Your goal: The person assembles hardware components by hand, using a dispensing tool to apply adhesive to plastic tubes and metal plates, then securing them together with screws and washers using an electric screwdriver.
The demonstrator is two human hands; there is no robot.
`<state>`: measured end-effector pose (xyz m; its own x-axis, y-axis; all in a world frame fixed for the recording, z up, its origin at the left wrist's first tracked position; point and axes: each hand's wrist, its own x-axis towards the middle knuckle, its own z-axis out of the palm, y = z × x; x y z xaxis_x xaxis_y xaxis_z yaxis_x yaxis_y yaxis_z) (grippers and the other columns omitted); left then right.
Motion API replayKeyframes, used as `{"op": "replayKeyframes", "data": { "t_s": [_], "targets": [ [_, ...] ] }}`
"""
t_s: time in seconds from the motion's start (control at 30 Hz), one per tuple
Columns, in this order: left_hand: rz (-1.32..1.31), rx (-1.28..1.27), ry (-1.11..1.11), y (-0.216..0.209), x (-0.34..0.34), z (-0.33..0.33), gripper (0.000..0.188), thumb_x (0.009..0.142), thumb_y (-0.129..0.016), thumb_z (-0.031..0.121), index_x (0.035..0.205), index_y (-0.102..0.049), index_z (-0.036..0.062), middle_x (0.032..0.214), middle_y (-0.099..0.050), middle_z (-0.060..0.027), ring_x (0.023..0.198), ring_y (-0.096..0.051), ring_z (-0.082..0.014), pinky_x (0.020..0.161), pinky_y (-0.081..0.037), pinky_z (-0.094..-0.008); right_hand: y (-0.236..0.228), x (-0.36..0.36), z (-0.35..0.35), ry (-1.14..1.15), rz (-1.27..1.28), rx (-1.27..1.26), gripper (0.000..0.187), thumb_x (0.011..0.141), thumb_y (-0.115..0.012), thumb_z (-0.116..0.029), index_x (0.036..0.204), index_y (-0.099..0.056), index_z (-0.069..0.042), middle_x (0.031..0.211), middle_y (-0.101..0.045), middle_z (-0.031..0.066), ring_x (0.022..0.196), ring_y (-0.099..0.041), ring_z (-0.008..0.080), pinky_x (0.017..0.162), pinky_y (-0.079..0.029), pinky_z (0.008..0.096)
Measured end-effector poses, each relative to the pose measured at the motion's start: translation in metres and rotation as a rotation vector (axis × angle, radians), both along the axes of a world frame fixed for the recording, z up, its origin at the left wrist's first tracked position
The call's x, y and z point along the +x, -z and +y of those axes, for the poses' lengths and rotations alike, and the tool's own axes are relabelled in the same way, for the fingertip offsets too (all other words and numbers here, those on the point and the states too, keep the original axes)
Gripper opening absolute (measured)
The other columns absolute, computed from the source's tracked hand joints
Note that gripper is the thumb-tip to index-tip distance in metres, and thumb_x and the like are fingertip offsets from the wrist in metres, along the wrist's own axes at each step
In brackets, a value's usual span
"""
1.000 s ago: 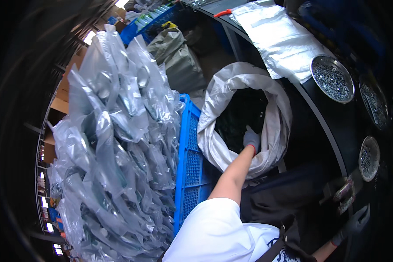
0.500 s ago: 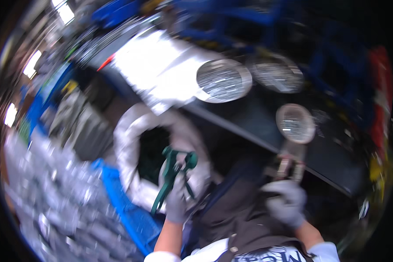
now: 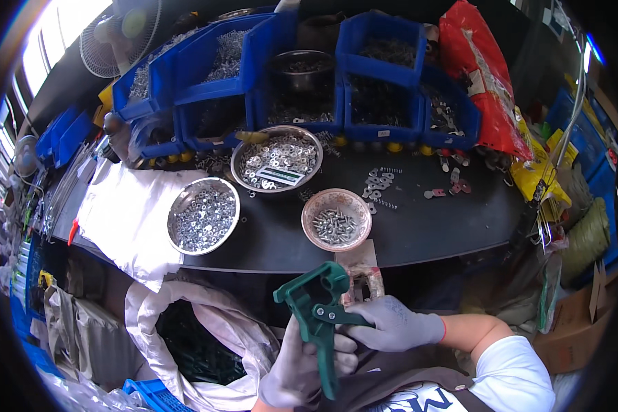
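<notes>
1. Green hand tool [image 3: 317, 331]: positioned between both hands, before the near edge of the tabletop [image 3: 446, 237], closer to the person than the screw bowl [image 3: 336, 199].
2. Left hand [image 3: 293, 371]: gloved; fingers curl around the tool's long handle.
3. Right hand [image 3: 391, 325]: gloved; pinches the lever at the tool's right side.

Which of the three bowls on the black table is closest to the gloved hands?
The pinkish bowl of small screws. It sits just beyond the gloved hands, while the two silver bowls are farther off, to the left.
</notes>
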<state>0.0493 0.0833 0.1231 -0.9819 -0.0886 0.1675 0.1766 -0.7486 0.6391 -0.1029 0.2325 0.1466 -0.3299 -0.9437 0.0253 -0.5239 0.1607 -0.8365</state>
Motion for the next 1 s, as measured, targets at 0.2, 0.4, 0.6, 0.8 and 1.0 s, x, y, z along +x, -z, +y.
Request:
{"op": "replayKeyframes", "data": {
  "t_s": [0.2, 0.4, 0.6, 0.8, 1.0],
  "targets": [
    [-0.164, 0.098, -0.073, 0.006, -0.008, -0.008, 0.097, 0.082, -0.064, 0.049, 0.149, -0.014, -0.0006, 0.092, -0.058, -0.0191, 0.061, -0.054, -0.0141, 0.049, -0.039, -0.0197, -0.022, -0.026, -0.016, -0.208, 0.319, 0.026, 0.023, 0.084, -0.065, -0.021, 0.102, -0.062, -0.006, 0.077, -0.064, 0.0123, 0.069, -0.065, 0.0291, 0.057, -0.049, 0.0387],
    [-0.219, -0.081, -0.434, 0.015, 0.006, -0.024, 0.090, 0.083, -0.061, 0.055, 0.142, -0.029, -0.0046, 0.077, -0.061, -0.0112, 0.052, -0.049, -0.0093, 0.049, -0.039, -0.0194, -0.031, -0.126, -0.076, 0.342, 0.255, -0.345, 0.025, 0.078, -0.071, -0.022, 0.094, -0.069, -0.003, 0.080, -0.066, 0.0100, 0.072, -0.064, 0.0169, 0.069, -0.051, 0.0310],
    [-0.302, -0.350, -0.429, 0.009, -0.001, -0.018, 0.080, 0.088, -0.065, 0.039, 0.147, -0.025, 0.0018, 0.097, -0.062, -0.0111, 0.071, -0.055, -0.0086, 0.064, -0.046, -0.0218, -0.012, -0.209, -0.148, 0.366, -0.074, 0.363, 0.033, 0.072, -0.074, -0.021, 0.096, -0.069, 0.003, 0.088, -0.069, 0.0119, 0.081, -0.064, 0.0154, 0.073, -0.050, 0.0290],
    [-0.373, -0.474, -0.537, 0.010, -0.004, -0.022, 0.050, 0.088, -0.052, 0.032, 0.119, -0.050, -0.0072, 0.090, -0.063, -0.0138, 0.066, -0.054, -0.0102, 0.058, -0.043, -0.0232, 0.027, -0.236, -0.163, 0.102, 0.132, 0.282, 0.031, 0.066, -0.075, -0.022, 0.092, -0.072, -0.007, 0.089, -0.071, 0.0108, 0.080, -0.064, 0.0215, 0.073, -0.051, 0.0338],
    [-0.384, -0.488, -0.506, 0.005, -0.021, -0.015, 0.039, 0.086, -0.046, 0.018, 0.116, -0.053, -0.0058, 0.090, -0.064, -0.0127, 0.066, -0.054, -0.0099, 0.058, -0.044, -0.0233, 0.026, -0.221, -0.168, 0.011, 0.346, 0.120, 0.035, 0.067, -0.073, -0.020, 0.100, -0.071, -0.008, 0.097, -0.070, 0.0147, 0.089, -0.066, 0.0283, 0.078, -0.051, 0.0350]
  ]
}}
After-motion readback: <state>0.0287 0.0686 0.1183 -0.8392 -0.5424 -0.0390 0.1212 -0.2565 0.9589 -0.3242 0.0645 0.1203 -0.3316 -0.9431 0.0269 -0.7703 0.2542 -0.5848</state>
